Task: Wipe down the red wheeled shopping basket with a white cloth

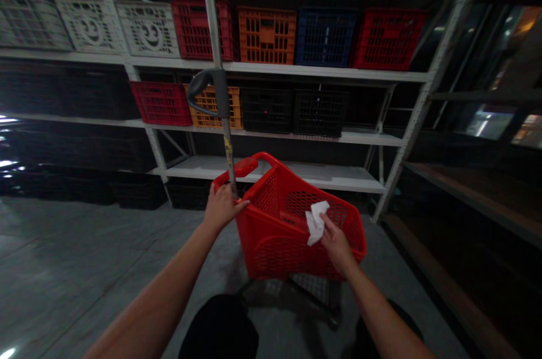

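Note:
A red plastic shopping cart (275, 246) stands side-on in front of me, its handle end at the left. My left hand (222, 206) grips the cart's rim near the handle, thumb stretched along the edge. Just behind those fingers a metal pole (212, 14) rises, carrying a dark grey loop grip (207, 92). Pinched in my right hand (336, 240) is a crumpled white tissue (316, 222), at the cart's near upper edge. Whether the tissue touches the rim, I cannot tell.
Behind the cart runs a white metal shelving rack (275, 68). It bears several crates, among them an orange crate (266, 35), a blue crate (325, 37) and a white crate (148, 30). Another rack (474, 195) stands close on the right. Grey concrete floor (84, 257) lies at left.

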The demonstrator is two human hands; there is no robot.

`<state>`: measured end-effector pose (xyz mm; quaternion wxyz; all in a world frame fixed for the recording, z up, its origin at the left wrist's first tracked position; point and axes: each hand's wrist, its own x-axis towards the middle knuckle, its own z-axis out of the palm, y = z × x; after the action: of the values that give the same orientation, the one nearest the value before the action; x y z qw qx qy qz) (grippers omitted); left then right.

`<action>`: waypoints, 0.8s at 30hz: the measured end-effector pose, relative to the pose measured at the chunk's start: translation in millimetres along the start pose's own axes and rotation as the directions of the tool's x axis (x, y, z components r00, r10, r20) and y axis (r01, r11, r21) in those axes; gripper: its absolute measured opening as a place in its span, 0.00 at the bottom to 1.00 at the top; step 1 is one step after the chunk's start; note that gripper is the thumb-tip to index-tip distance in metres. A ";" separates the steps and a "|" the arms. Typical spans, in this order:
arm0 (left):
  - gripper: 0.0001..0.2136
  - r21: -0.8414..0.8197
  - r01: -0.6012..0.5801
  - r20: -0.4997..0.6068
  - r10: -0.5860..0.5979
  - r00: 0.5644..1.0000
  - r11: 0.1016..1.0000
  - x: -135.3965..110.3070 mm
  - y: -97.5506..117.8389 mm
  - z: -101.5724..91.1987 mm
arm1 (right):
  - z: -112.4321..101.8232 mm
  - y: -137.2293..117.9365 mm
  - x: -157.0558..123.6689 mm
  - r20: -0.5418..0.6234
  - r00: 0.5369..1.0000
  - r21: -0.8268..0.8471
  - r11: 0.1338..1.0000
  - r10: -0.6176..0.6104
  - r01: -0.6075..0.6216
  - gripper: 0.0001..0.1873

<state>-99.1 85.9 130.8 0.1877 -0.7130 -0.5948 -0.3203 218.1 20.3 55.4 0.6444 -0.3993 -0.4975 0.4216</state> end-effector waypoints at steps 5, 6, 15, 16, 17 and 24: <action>0.18 0.112 0.002 -0.039 0.002 0.999 0.994 -8.7 12.2 16.1 | -3.1 2.0 12.9 -0.064 0.984 -0.296 0.945 -0.166 0.140 0.15; 0.18 0.117 0.009 -0.055 -0.002 0.999 0.993 -12.3 15.8 16.2 | -4.5 1.4 15.6 -0.047 0.973 -0.379 0.905 -0.228 0.193 0.11; 0.19 0.084 -0.036 -0.029 0.039 0.999 0.996 -26.1 34.8 -1.1 | -11.2 5.4 30.8 0.072 0.908 -0.809 0.509 -0.412 0.295 0.07; 0.19 0.086 -0.053 -0.015 0.055 0.998 0.995 -25.6 34.2 -2.3 | -13.2 8.2 29.8 0.095 0.903 -0.817 0.485 -0.420 0.311 0.09; 0.19 0.089 -0.067 -0.005 0.068 0.998 0.994 -25.2 33.4 -2.9 | -15.1 12.0 27.9 0.122 0.899 -0.817 0.472 -0.421 0.332 0.10; 0.18 0.110 -0.060 -0.068 0.068 0.995 0.992 -26.9 33.1 2.5 | -14.3 44.3 8.0 0.173 0.886 -0.696 0.583 -0.431 0.419 0.10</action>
<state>-68.9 60.6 114.5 0.2575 -0.7085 -0.5809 -0.3070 226.9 40.9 13.8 0.5222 -0.4904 -0.6973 0.0243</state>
